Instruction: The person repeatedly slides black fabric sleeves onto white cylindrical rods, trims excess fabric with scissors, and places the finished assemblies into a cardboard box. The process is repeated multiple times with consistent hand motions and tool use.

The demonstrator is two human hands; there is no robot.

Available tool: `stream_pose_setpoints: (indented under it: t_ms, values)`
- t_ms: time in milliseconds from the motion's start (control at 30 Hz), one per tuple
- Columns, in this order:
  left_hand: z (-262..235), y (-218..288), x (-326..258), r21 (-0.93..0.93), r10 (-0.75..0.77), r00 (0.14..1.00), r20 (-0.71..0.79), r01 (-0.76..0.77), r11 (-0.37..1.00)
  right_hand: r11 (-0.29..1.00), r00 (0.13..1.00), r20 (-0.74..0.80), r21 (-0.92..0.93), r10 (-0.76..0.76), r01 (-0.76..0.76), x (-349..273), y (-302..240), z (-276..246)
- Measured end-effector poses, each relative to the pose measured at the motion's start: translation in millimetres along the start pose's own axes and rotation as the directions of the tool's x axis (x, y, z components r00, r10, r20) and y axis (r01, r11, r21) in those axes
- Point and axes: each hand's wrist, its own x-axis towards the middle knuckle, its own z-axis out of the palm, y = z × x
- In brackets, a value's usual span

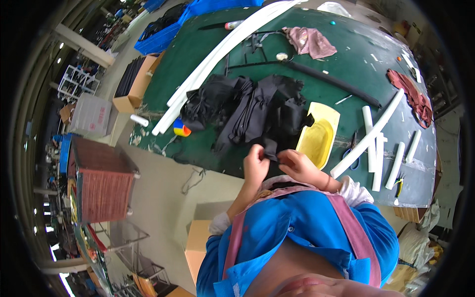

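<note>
Centrally, black cloth: the piece (pixel 270 148) you handled was dark, matte and soft, crumpled and folded over at its near end; its full outline was lost against the fabric behind it.
Direction: its near end pointed toward your chest, while the rest led away from you toward the heap; its overall long axis could not be told from the bunching.
Place: you had it at the near edge of the green table (pixel 185 54), in front of your body, left of the yellow tray.
Left hand: yours (pixel 256 166) was pinched on the cloth's left side, fingers curled.
Right hand: yours (pixel 301 167) was pinched on its right side, near the other hand, a small gap between the two.
Black fabric heap (pixel 237 104): lay just beyond your hands, loosely piled, its long folds slanting from far right to near left.
Yellow tray (pixel 326 117): stood just beyond your right hand, shallow, its length running away from you.
Scissors (pixel 354 159): blue-handled, lay right of the tray.
White tubes (pixel 368 136): lay farther right, one slanting across others.
Tape roll (pixel 181 128): multicoloured, sat left of the heap.
</note>
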Motion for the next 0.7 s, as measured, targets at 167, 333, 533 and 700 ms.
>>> stream_pose_setpoints:
  t_ms: [167,333,533,700]
  values:
    - [-45,-13,15,-0.678,-0.272,0.958,0.094,0.262,0.687,0.574,0.896,-0.051,-0.752,0.442,-0.326,-94,100,-105]
    - [-77,-9,42,-0.799,-0.248,0.967,0.059,0.195,0.569,0.104,0.994,0.092,-0.991,0.057,0.086,-147,136,-126]
    - [-104,31,75,-0.680,-0.186,0.942,-0.281,-0.058,0.731,0.236,0.943,0.186,-0.964,0.277,0.120,-118,132,-153]
    - [-100,50,96,0.046,0.201,0.814,-0.544,-0.210,0.976,0.347,0.980,0.141,-0.920,-0.140,0.182,-38,4,-153]
